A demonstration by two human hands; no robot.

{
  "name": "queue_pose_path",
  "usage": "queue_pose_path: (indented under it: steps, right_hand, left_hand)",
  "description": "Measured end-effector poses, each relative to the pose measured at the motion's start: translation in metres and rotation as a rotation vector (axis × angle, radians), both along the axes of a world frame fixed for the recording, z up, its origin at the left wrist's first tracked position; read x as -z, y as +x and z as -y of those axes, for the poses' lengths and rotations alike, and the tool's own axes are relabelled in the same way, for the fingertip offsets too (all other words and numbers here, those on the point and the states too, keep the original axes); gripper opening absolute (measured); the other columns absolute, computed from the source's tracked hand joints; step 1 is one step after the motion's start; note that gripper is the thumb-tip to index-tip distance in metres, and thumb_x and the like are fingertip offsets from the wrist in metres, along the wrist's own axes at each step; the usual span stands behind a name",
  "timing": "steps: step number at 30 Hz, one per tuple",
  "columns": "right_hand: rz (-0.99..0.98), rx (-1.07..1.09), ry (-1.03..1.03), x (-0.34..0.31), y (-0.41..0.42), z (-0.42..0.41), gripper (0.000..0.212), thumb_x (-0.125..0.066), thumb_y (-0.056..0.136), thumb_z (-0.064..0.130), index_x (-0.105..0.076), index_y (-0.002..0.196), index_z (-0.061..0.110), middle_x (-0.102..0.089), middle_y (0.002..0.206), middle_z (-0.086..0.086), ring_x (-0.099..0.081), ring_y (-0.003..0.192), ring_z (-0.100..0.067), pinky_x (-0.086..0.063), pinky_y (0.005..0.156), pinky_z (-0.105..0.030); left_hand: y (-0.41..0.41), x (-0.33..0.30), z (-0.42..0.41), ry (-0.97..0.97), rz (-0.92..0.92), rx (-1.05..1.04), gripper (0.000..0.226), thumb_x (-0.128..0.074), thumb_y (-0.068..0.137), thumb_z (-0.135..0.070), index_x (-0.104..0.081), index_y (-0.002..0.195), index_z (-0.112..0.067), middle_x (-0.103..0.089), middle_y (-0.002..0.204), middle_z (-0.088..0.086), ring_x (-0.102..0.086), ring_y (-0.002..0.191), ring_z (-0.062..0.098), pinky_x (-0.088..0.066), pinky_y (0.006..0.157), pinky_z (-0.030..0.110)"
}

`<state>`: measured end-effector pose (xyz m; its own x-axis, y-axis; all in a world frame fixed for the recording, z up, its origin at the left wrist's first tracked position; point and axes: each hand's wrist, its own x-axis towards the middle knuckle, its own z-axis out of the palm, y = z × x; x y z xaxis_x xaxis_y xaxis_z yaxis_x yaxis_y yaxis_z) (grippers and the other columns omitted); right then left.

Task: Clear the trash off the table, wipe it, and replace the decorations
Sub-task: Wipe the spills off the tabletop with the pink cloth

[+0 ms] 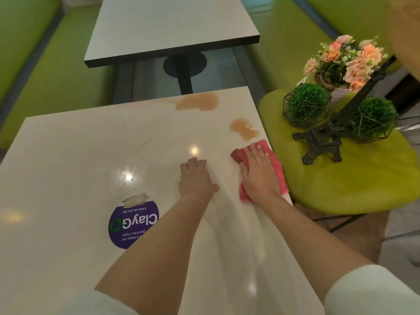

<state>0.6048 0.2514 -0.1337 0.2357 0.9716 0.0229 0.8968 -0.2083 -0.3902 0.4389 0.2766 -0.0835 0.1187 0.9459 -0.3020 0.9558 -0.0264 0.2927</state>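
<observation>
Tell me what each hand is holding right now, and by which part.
Neither hand grips anything. The right hand presses flat on the middle of the pink cloth near the table edge. The left hand rests open on the bare tabletop.

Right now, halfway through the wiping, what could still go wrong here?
The red cloth under the right hand might smear the two brown spills rather than lift them. Wiping at the table edge could drip liquid toward the green chair holding the decorations.
</observation>
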Motion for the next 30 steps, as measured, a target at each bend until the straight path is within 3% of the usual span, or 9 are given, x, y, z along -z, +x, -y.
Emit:
queue_pose_path:
  steps: [4,9,11,16,23,28,30]
  right_hand:
    - [-0.006,-0.166,0.037,0.003,-0.008,0.046,0.051,-0.036,0.102,0.027,-0.033,0.152,0.017,-0.024,0.161,0.001,-0.011,0.15,-0.011,-0.004,0.123,-0.028]
    - [0.037,0.114,0.014,0.007,0.011,0.017,0.052,-0.035,0.1,0.024,-0.035,0.15,0.01,-0.024,0.161,-0.005,-0.013,0.15,-0.019,-0.004,0.123,-0.033]
    - [0.043,0.129,0.01,0.005,-0.006,0.006,0.052,-0.036,0.102,0.023,-0.03,0.152,0.011,-0.019,0.162,-0.006,-0.01,0.151,-0.02,-0.002,0.123,-0.035]
    - [0.002,-0.191,0.034,0.002,-0.015,0.044,0.052,-0.035,0.1,0.028,-0.034,0.151,0.019,-0.025,0.16,0.002,-0.01,0.15,-0.011,-0.003,0.122,-0.028]
    - [0.049,0.144,0.004,0.001,0.007,-0.014,0.054,-0.035,0.102,0.024,-0.027,0.153,0.01,-0.019,0.162,-0.005,-0.008,0.151,-0.02,-0.003,0.123,-0.036]
    - [-0.011,-0.2,0.031,0.001,-0.03,0.022,0.052,-0.038,0.101,0.025,-0.032,0.152,0.018,-0.022,0.161,0.003,-0.009,0.15,-0.011,-0.004,0.123,-0.03]
    - [-0.005,-0.21,0.041,0.004,-0.015,0.03,0.051,-0.041,0.101,0.024,-0.035,0.151,0.019,-0.025,0.16,0.005,-0.011,0.149,-0.007,-0.005,0.123,-0.028]
  left_hand:
    - [-0.001,-0.003,0.0,0.002,-0.007,0.008,0.081,-0.074,0.082,-0.037,-0.029,0.148,-0.021,-0.024,0.15,-0.001,-0.022,0.136,0.023,-0.039,0.1,0.034]
    - [-0.002,-0.003,0.001,0.0,-0.018,0.018,0.08,-0.071,0.085,-0.039,-0.026,0.149,-0.022,-0.021,0.152,-0.001,-0.02,0.137,0.023,-0.038,0.101,0.033]
    - [-0.002,-0.003,0.001,0.001,-0.033,0.023,0.08,-0.07,0.086,-0.04,-0.025,0.149,-0.022,-0.02,0.152,-0.001,-0.02,0.137,0.023,-0.038,0.101,0.033]
    - [-0.003,-0.001,0.002,0.003,-0.024,0.028,0.081,-0.07,0.085,-0.042,-0.025,0.149,-0.022,-0.019,0.153,-0.002,-0.019,0.138,0.022,-0.037,0.102,0.034]
    - [-0.004,0.001,0.003,0.029,-0.009,0.032,0.079,-0.068,0.087,-0.041,-0.025,0.15,-0.021,-0.018,0.155,-0.002,-0.018,0.139,0.022,-0.036,0.103,0.032]
    - [-0.007,-0.001,0.003,0.046,-0.021,0.055,0.081,-0.069,0.084,-0.045,-0.027,0.148,-0.021,-0.022,0.153,-0.001,-0.021,0.138,0.022,-0.036,0.103,0.032]
    - [-0.008,0.0,0.003,0.055,-0.03,0.071,0.08,-0.069,0.085,-0.046,-0.027,0.148,-0.021,-0.023,0.153,-0.001,-0.022,0.137,0.022,-0.037,0.101,0.031]
